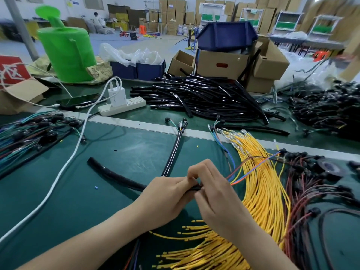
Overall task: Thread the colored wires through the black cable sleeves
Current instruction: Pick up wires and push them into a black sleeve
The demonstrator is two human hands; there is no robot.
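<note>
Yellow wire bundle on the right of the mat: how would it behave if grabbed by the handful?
Probably floppy: the yellow wires lie in a long loose curve across the green mat, so a handful would droop. Likely to splay and snag: the strands look unbound and lie against the dark red wires beside them. Probably light, being thin strands.

Bare left hand and bare right hand, both on slim, smooth, unclothed forearms.

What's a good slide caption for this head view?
Left hand grips sleeve, right hand pinches colored wires at its mouth.
</note>
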